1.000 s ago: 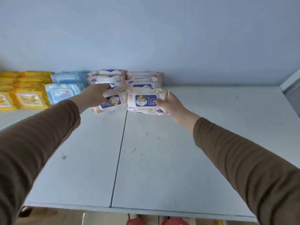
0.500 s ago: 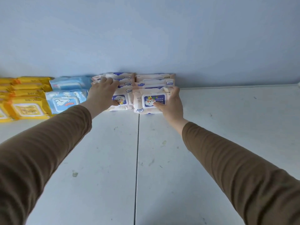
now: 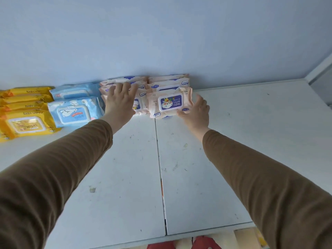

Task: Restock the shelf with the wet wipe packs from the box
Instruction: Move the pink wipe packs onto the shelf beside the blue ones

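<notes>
- The left hand [image 3: 119, 100], fingers straight and spread, lies flat on the pale pink soft plastic wet wipe pack [image 3: 139, 105] at the front of the left pink pile and hides most of its label.
- The right hand [image 3: 196, 112] touches the right end and near corner of the front pink wet wipe pack with the dark blue flip lid [image 3: 169, 104]; its fingers are loosely open, and whether they pinch the wrapper is hard to tell.
- That pack lies flat, long axis left to right, its "BABY WIPES" print upside down to the viewer.
- Both packs sit at the far edge of the scuffed white shelf [image 3: 233, 141], against the pale blue wall [image 3: 161, 33], with more pink packs [image 3: 168, 81] piled behind.
- Left of them lie light blue packs [image 3: 73, 112], then yellow packs [image 3: 25, 123] cut off by the picture's left edge.
- Brown sleeves [image 3: 260, 177] cover both arms.
</notes>
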